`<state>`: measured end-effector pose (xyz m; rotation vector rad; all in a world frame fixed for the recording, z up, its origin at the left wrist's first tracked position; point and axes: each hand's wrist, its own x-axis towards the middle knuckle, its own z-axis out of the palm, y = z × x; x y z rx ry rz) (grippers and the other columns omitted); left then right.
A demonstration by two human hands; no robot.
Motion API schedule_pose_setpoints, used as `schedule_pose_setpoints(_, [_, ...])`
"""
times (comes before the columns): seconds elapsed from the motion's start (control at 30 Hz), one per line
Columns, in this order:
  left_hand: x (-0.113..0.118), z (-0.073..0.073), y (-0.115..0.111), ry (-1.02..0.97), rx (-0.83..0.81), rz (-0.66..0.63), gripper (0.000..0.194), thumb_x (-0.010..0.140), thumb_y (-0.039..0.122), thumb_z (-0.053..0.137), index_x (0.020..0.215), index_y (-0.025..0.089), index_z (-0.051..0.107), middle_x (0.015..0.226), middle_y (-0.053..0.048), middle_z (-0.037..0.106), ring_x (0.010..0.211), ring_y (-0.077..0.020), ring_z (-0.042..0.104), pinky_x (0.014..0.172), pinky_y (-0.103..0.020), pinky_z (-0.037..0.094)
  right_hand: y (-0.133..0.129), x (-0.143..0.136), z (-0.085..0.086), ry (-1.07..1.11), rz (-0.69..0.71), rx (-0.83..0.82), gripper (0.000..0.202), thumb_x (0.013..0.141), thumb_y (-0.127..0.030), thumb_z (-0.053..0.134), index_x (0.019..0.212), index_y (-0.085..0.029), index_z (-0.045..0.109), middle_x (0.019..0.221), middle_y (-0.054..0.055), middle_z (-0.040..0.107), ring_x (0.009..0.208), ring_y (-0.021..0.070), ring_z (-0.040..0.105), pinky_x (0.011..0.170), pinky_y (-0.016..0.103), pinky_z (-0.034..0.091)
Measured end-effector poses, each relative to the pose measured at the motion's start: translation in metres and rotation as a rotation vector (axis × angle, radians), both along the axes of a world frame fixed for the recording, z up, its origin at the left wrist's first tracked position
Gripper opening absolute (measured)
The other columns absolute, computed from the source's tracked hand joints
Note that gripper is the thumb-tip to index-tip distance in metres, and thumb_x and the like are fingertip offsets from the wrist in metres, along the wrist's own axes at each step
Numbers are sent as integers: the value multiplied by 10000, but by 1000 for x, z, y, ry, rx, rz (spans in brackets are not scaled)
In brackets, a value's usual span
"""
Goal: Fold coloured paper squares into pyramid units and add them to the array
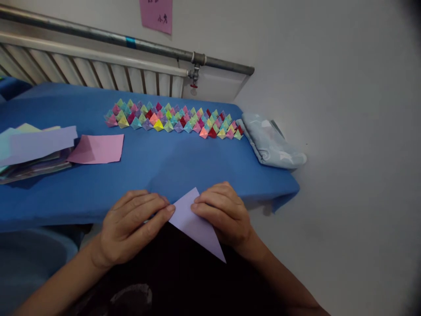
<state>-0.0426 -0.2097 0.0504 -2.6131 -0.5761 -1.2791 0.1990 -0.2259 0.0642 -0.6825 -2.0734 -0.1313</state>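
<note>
A lavender sheet of paper (pixel 194 221), folded into a triangle, is held up between both hands just off the table's front edge. My left hand (pixel 134 224) pinches its left corner between thumb and fingers. On the other side, my right hand (pixel 223 210) grips the upper right part, with the thumb lying on the face of the paper and its fingers bent over the edge. One pointed corner hangs down below the right hand. Part of the right edge is hidden behind that hand.
Several rows of colourful folded paper pieces (pixel 174 117) stand along the table's back. Pink paper (pixel 98 149) lies beside a paper stack (pixel 39 145) at left. A folded pale cloth (pixel 269 142) sits at the blue-covered table's (pixel 138 162) right end, near the wall. A radiator (pixel 98 70) stands behind.
</note>
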Motion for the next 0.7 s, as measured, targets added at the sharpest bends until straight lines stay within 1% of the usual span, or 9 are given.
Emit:
schedule_pose_setpoints(0.1, [7,-5,3,-84,-151,-6,184,918,121,618,1081,181,680,948,-65,734,824,-160,690,740,-295,549,4,-3,2,-14,26,-113,121,948,-134,532,985,-188,634,911,53,719,811,165,638,742,332,475])
schedule_pose_setpoints(0.17, [11,-8,5,-138,-331,-5,154,932,179,612,1061,202,694,941,-49,732,812,-150,684,729,-272,540,8,-6,1,-9,51,-243,84,945,-172,559,939,-185,642,883,46,713,796,159,627,744,323,467])
schedule_pose_setpoints(0.23, [14,-10,6,-180,-629,-5,123,943,241,602,966,213,719,873,-22,724,773,-145,673,694,-251,526,12,-11,-1,48,42,-443,100,935,-215,595,849,-189,638,804,20,679,755,144,602,732,300,460])
schedule_pose_setpoints(0.3, [16,-12,6,-237,-1014,-4,205,936,334,605,821,208,720,758,-1,691,692,-139,640,625,-238,502,16,-15,-5,142,-9,-675,204,920,-272,622,733,-193,603,711,-10,599,683,124,547,676,271,439])
schedule_pose_setpoints(0.37, [18,-16,8,-356,-1333,5,285,897,423,641,731,200,705,680,4,658,640,-136,606,596,-240,486,19,-19,-8,237,-57,-872,258,895,-316,641,679,-192,575,680,-24,540,647,112,498,624,256,408])
schedule_pose_setpoints(0.47, [21,-23,12,-651,-1580,4,286,790,468,750,729,193,700,635,8,653,615,-131,596,621,-250,495,23,-22,-12,371,-32,-1077,197,848,-347,672,745,-192,609,716,-26,565,657,109,499,619,250,407])
schedule_pose_setpoints(0.53, [21,-26,16,-826,-1696,-12,315,702,457,830,716,182,678,601,13,647,579,-121,587,606,-243,492,25,-21,-13,493,12,-1130,180,811,-367,697,843,-201,635,780,-22,611,705,115,538,667,255,440])
schedule_pose_setpoints(0.6, [21,-28,18,-940,-1807,-52,363,645,445,874,680,171,638,570,17,631,544,-110,573,570,-228,482,26,-20,-13,621,23,-1111,203,806,-376,687,916,-213,639,855,-10,645,774,124,576,732,266,465])
schedule_pose_setpoints(0.7, [21,-30,19,-1027,-1918,-158,386,640,409,887,649,166,587,551,27,603,519,-94,551,533,-210,472,27,-19,-13,701,-3,-1061,176,834,-365,649,929,-218,640,910,5,665,839,130,603,795,281,476])
